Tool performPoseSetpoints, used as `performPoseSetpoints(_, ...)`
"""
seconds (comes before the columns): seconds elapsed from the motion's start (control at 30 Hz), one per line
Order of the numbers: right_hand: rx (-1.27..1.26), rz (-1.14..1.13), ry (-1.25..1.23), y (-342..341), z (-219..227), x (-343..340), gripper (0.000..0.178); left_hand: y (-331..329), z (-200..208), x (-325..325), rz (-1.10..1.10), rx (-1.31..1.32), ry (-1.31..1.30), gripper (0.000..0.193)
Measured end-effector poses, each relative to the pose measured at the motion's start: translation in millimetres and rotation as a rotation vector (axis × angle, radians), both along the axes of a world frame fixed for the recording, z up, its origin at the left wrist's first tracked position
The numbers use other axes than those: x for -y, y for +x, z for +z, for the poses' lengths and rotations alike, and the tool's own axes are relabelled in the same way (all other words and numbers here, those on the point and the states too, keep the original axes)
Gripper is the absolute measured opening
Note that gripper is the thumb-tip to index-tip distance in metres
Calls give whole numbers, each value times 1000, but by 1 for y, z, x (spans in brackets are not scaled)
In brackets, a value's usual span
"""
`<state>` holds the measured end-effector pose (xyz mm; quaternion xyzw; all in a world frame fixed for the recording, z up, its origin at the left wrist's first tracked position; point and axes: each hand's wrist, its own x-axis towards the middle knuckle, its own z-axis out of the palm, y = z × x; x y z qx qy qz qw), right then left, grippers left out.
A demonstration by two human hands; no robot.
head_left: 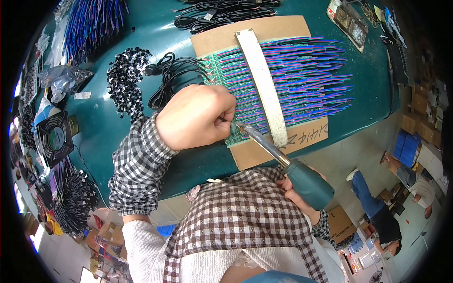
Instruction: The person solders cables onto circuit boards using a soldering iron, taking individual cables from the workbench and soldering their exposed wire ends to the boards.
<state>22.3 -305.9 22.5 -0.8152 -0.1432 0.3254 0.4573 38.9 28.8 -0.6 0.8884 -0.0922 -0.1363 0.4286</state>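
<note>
My right hand (301, 202) grips a soldering iron (309, 184) by its thick green handle. The iron's tip reaches the near end of a row of green circuit boards (234, 135), close to the fingers of my left hand (193, 115). Those fingers are pinched together over the boards' left edge; whatever they hold is hidden. Blue, red and black wires (311, 78) run rightward from the boards in a dense row. Across them lies a pale flat bar (264, 87), and beneath is a cardboard sheet (250, 158). Black cables (165, 87) lie beyond my left hand.
A heap of small black-and-silver connectors (125, 80) sits left of the cables. A small fan (54, 137) stands at the table's left edge. More black cables (212, 18) and a wire bundle (92, 28) lie at the back. A worn tray (348, 23) is at back right.
</note>
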Motion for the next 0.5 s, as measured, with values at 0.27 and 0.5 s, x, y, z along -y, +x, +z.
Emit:
performPoseSetpoints(0.27,48,29,-1,1,-1,0,43,-1,1,-2,6,4,1,14)
performPoseSetpoints(0.5,-127,-156,212,-14,-16,9,48,0,-2,0,1,7,-9,14)
